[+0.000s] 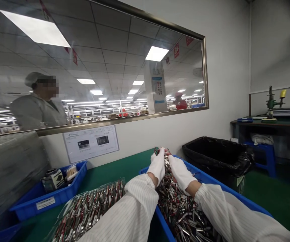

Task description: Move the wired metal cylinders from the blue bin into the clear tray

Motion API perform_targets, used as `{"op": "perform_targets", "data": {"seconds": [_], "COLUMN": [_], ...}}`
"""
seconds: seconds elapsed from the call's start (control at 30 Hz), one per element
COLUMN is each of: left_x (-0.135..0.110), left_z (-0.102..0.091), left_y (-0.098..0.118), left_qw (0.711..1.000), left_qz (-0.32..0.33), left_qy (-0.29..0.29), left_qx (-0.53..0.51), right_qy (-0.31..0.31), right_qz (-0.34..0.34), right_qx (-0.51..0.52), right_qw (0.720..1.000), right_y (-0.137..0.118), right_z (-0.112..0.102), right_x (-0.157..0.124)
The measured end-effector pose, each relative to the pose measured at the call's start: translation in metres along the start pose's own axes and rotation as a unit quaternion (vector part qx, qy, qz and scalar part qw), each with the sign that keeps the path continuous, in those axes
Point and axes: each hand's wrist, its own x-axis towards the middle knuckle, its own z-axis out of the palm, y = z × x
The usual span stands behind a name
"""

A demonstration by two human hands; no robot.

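My gloved left hand (157,165) and gloved right hand (180,170) are close together at the far end of a blue bin (164,224). Between them is a bunch of small silvery metal parts with red and black wires, held in curled fingers; the fingertips are partly hidden. More of these wired metal parts (185,215) fill the bin in a loose heap beneath my wrists. Left of the bin, a clear plastic tray (121,183) holds similar parts laid in rows, partly covered by my left sleeve.
A labelled blue box (26,210) with a jar and cotton swabs stands on the green table (99,173) at left. Right of the bin is a black-lined waste bin (218,156). Behind it are a blue stool (271,158) and a bench with a green hand press (270,104).
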Motion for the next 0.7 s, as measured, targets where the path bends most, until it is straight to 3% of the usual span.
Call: {"op": "perform_targets", "data": {"seconds": [0.13,0.27,0.37,0.47,0.57,0.7], "left_x": [0.012,0.022,0.02,0.011,0.0,-0.013], "left_z": [-0.016,-0.038,-0.046,-0.04,-0.023,0.001], "left_y": [0.008,0.019,0.029,0.035,0.035,0.02], "left_qw": [0.999,0.999,0.998,0.995,0.992,0.99], "left_qz": [-0.017,-0.024,-0.02,-0.012,-0.004,0.001], "left_qy": [0.017,0.007,-0.026,-0.062,-0.087,-0.116], "left_qx": [-0.023,-0.047,-0.062,-0.074,-0.086,-0.079], "right_qy": [0.024,-0.007,-0.016,-0.003,0.004,0.036], "right_qz": [0.031,0.03,0.015,0.012,0.027,0.027], "right_qx": [-0.054,-0.049,0.013,0.142,0.31,0.482], "right_qw": [0.998,0.998,1.0,0.99,0.95,0.875], "right_y": [0.001,0.004,0.004,0.001,-0.005,-0.014], "right_z": [-0.002,0.001,0.0,0.0,0.008,0.019], "right_x": [0.001,-0.007,-0.014,-0.015,-0.01,0.001]}}
